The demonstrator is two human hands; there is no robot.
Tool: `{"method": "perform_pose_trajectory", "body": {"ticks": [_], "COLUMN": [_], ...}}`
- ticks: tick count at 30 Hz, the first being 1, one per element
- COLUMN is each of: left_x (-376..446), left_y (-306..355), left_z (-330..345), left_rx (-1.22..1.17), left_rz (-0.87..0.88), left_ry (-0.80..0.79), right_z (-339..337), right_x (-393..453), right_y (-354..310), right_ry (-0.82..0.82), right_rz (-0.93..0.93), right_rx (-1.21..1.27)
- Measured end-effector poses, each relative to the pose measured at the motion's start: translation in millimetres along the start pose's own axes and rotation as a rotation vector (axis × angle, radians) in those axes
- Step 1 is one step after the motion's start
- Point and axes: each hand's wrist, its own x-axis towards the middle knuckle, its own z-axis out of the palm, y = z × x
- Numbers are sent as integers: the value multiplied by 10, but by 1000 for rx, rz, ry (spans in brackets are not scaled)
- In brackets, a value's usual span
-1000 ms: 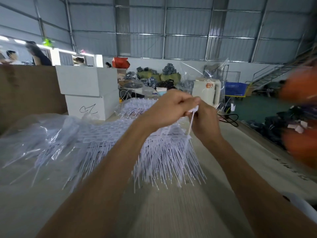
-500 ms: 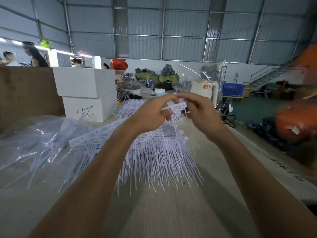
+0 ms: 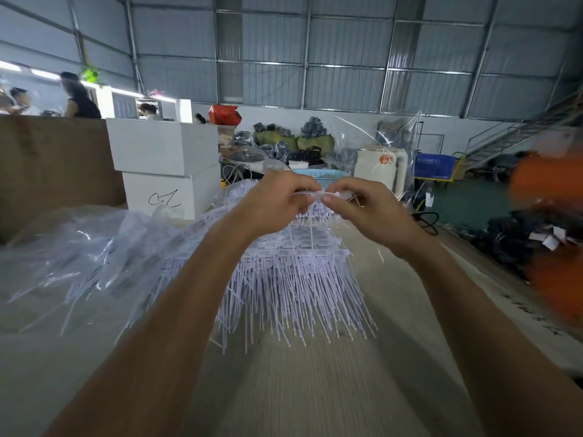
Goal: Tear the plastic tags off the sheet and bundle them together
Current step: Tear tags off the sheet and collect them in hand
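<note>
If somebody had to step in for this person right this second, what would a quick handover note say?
Left hand and right hand: both raised, pinching the same strip of white plastic tags between them.
On the pale wooden table: a pile of white tag sheets with long thin stems, directly below the hands. To the left, more tags in clear plastic bags.
Done: no finished bundle is visible.
Left: tear the held strip apart, work through the pile, and bundle the tags.

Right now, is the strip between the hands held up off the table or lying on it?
Held up. Both the left hand and right hand pinch the tag strip above the pile.
</note>
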Motion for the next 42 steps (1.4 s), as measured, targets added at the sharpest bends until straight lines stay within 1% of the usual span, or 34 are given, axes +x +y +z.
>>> {"method": "perform_pose_trajectory", "body": {"ticks": [2,6,8,12,15,19,21,24,26,32,33,35,36,37,38,40,42], "left_x": [-10,-37,-42,-40,-28,-17,-19,-15,-3,-5,-18,-49,-64,-71,-70,-61,-46], "left_y": [7,-10,3,65,98,94,77,54,34,24,47,121,161,191,205,183,133], "left_z": [25,40,41,-11,-96,-175,-195,-179,-157,-158,-173,-186,-187,-188,-194,-182,-163], "left_rx": [6,-84,-110,-168,-262,-398,-450,-451,-424,-427,-444,-496,-510,-507,-485,-420,-363], "left_rz": [-14,-47,-29,22,41,25,10,-21,-43,-68,-61,-27,-11,-4,-2,-13,-51], "left_ry": [3,-1,22,81,77,90,87,63,62,72,37,-52,-68,-64,-50,-36,-93], "right_z": [16,13,29,43,34,47,56,131,208,420,424,304,209,132,93,115,192], "right_x": [8,26,30,29,25,28,27,7,-5,40,67,116,114,92,58,20,42], "right_y": [16,40,29,16,-19,-85,-102,-113,-117,-201,-191,-127,-65,10,51,43,-10], "right_ry": [14,-69,-75,39,143,241,275,272,262,271,314,486,542,539,474,285,199], "right_rz": [-22,-13,-45,-143,-238,-351,-372,-320,-255,58,142,371,431,427,375,270,239], "right_rx": [-96,-209,-246,-213,-224,-362,-416,-409,-349,22,118,324,380,407,437,455,414]}}
